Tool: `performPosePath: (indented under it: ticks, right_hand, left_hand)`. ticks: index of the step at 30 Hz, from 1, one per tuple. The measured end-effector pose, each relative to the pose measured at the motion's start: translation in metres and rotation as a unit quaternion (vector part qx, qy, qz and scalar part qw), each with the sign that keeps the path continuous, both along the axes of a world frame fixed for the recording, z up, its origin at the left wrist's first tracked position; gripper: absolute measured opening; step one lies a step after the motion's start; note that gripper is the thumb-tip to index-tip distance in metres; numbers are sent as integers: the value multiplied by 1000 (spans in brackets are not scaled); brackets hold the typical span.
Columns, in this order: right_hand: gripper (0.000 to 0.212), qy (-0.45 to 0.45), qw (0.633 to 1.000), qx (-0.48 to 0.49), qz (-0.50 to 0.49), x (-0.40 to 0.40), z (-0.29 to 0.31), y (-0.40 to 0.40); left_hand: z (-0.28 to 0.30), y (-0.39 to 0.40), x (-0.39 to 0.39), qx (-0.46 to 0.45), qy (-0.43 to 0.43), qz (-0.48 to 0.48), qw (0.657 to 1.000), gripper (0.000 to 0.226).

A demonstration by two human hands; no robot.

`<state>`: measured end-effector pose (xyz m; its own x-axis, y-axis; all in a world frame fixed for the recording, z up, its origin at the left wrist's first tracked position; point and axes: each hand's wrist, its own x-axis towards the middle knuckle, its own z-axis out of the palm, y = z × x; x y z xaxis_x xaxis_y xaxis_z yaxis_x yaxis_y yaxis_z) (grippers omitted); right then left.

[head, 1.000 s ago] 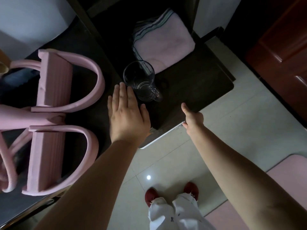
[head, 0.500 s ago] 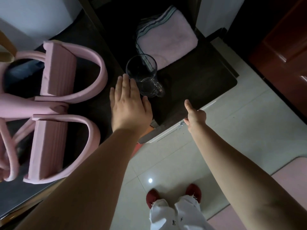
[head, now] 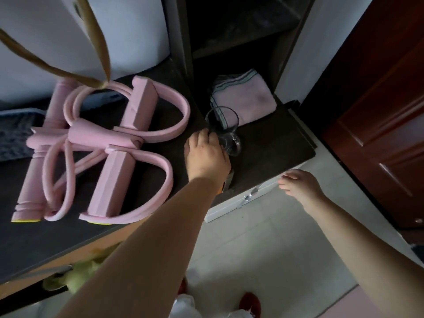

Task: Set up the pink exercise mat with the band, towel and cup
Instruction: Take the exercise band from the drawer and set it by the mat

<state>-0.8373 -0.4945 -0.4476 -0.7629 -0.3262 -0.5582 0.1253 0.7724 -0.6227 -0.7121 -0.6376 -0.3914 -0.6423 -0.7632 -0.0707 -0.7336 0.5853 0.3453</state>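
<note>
A person's left hand [head: 207,157] curls its fingers against the side of a clear glass cup [head: 223,129] standing on a dark table [head: 270,145], just in front of a folded pink towel [head: 244,97]. The pink exercise band [head: 103,148] lies on the table to the left. The right hand [head: 300,184] hovers relaxed, holding nothing, near the table's edge.

The left hand [head: 206,157] covers the near side of the glass cup [head: 223,130], so its grip there seems closed but cannot be confirmed. The towel [head: 244,99] is partly hidden behind the cup's rim. The band [head: 98,152] is motion-blurred. The pink mat [head: 394,304] is cut off at the lower right corner.
</note>
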Motion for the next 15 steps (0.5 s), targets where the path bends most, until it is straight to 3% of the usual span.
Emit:
performPosePath:
  ticks: [4,9,12,15]
  right_hand:
    - [18,78,995,-47,32,20,50,-12]
    - [16,116,981,-132,80,66,100,-61]
    - [9,112,966,-183,143,113,123,-100]
    - [31,103,954,-149,238,162,128,-136]
  left_hand:
    - [42,-12,12,20,108,3,994,43]
    - [95,-65,72,-34,189,-3,981,40]
    - [101,-97,132,-41,147,25,988,37]
    - [85,-117,191,-23,57,64,996,38]
